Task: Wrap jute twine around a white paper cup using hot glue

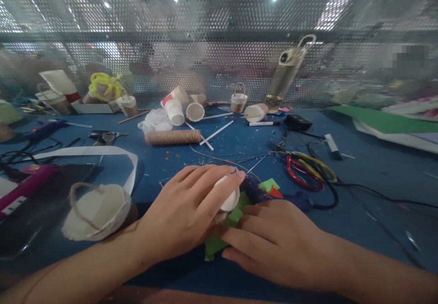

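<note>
A small white paper cup (pixel 230 198) lies tilted under my left hand (pixel 191 201), whose fingers are wrapped over it. Close beside its lower end is my right hand (pixel 277 240), fingers curled and pressed together; what they pinch is hidden. Pieces of green paper (pixel 212 245) lie beneath and between the hands. Just beyond my fingertips are a dark blue glue gun (pixel 255 190), partly covered, and an orange scrap (pixel 274 192). A thin strand of twine (pixel 226 160) runs along the table behind the cup.
A white cup basket with a twine handle (pixel 99 212) stands near my left forearm. Beyond are a twine roll (pixel 173 137), several paper cups (pixel 174 111), red-handled scissors (pixel 301 176) and a bottle (pixel 285 76). Cables (pixel 369 196) cross the right side; a perforated metal screen (pixel 212 34) closes the back.
</note>
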Motion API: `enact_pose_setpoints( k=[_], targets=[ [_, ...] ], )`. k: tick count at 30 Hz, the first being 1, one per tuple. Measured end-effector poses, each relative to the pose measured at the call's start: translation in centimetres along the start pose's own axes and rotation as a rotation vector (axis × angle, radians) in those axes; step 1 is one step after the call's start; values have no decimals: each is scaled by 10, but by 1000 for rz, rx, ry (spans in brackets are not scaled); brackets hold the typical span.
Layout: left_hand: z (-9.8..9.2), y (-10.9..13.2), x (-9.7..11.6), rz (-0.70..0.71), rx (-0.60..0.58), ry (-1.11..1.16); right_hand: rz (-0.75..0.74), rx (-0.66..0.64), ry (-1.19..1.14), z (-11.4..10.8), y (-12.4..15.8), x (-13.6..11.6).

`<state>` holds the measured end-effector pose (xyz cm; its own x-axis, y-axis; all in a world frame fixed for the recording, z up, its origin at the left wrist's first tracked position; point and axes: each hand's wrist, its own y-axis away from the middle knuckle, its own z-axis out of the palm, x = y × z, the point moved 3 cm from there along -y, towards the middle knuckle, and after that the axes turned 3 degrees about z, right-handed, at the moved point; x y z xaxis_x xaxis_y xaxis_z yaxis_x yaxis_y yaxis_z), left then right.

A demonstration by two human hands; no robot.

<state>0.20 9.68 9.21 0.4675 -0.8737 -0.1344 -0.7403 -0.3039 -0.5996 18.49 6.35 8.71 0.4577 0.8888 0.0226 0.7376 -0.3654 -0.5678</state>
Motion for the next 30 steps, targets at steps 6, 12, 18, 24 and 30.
enact_pose_setpoints(
  k=[6, 12, 18, 24, 30],
  targets=[
    [-3, 1, -1, -21, 3, 10, 7, -17, 53, -14, 3, 3],
    [-5, 4, -1, -79, 16, 69, 30, -68, 139, -23, 32, 19],
    [-3, 7, -3, -117, 4, 121, 157, -105, 262, -29, 58, 41],
    [-2, 10, -5, -206, -7, 221, 191, -153, 307, -32, 70, 48],
    [-7, 10, -4, -289, 34, 307, 298, -251, 272, -31, 74, 52]
  ],
)
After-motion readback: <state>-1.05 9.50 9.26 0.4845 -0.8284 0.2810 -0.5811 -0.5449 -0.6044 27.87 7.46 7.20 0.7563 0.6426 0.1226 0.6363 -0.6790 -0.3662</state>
